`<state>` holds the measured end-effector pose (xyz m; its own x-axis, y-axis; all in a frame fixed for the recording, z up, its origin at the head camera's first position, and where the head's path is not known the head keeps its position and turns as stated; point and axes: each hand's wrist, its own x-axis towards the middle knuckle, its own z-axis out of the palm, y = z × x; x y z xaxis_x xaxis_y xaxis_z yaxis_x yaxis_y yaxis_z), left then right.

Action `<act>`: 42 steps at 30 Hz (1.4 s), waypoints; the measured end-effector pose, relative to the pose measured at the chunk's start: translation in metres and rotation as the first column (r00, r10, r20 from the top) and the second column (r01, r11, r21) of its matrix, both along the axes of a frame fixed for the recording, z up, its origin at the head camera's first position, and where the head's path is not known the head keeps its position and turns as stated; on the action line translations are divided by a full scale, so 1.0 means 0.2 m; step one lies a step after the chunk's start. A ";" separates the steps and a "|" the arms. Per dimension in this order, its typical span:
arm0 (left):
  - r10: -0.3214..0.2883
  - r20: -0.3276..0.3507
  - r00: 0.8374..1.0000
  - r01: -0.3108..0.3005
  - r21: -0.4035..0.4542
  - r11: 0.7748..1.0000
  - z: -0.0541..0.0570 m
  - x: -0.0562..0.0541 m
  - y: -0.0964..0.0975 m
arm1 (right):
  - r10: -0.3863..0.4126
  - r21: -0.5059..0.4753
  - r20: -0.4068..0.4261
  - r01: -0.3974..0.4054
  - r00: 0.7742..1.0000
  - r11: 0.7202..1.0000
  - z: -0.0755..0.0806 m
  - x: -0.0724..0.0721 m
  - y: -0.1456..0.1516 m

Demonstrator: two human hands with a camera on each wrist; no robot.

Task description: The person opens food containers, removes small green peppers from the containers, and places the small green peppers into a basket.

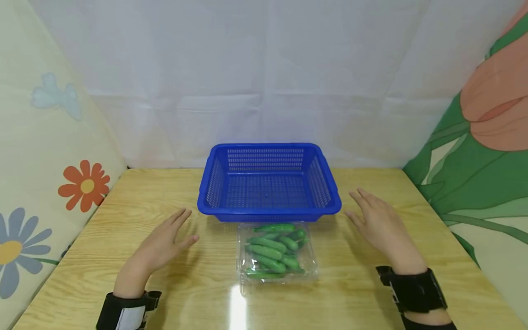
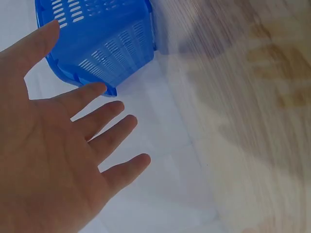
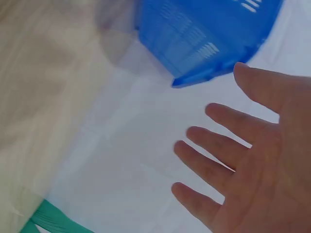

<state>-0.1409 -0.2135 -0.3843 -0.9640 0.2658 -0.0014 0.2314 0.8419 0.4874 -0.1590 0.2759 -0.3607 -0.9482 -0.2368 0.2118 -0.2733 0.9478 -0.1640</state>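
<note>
A blue plastic basket [image 1: 268, 211] with slotted walls stands on the wooden table, nothing inside it. Right in front of it lies a clear plastic box [image 1: 309, 270] of small green cucumbers [image 1: 266, 252]. My left hand [image 1: 158, 243] hovers left of the box with its fingers extended and nothing in its grasp. On the other side, my right hand [image 1: 381, 224] is held beside the basket's right end, fingers spread and also holding nothing. Both wrist views show the basket's slotted side [image 2: 116, 53] beyond the open palms.
The wooden table [image 1: 198, 302] reaches back to a white cloth [image 1: 264, 91]. Flower-printed sheets hang along the left side [image 1: 24, 151] and right side [image 1: 486, 183]. Each wrist wears a black strap [image 1: 416, 288].
</note>
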 end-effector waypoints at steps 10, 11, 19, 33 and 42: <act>-0.061 0.091 0.994 0.050 0.120 0.991 0.00 0.02 0.05 | 0.043 0.012 -0.079 -0.042 0.996 0.999 0.10 0.08 -0.08; -0.072 0.092 0.993 0.059 0.133 0.989 0.00 0.02 0.06 | 0.048 0.010 -0.089 -0.047 0.995 0.999 0.11 0.08 -0.09; -0.161 0.114 0.980 0.135 0.209 0.969 -0.06 0.02 0.15 | 0.117 0.026 -0.152 -0.115 0.981 0.993 0.14 0.12 -0.17; -0.334 0.109 0.936 0.288 0.307 0.907 -0.15 0.05 0.33 | 0.254 0.028 -0.192 -0.253 0.948 0.967 0.17 0.19 -0.30; -0.337 0.099 0.936 0.303 0.256 0.918 -0.16 0.07 0.39 | 0.340 0.056 -0.207 -0.336 0.917 0.940 0.13 0.22 -0.39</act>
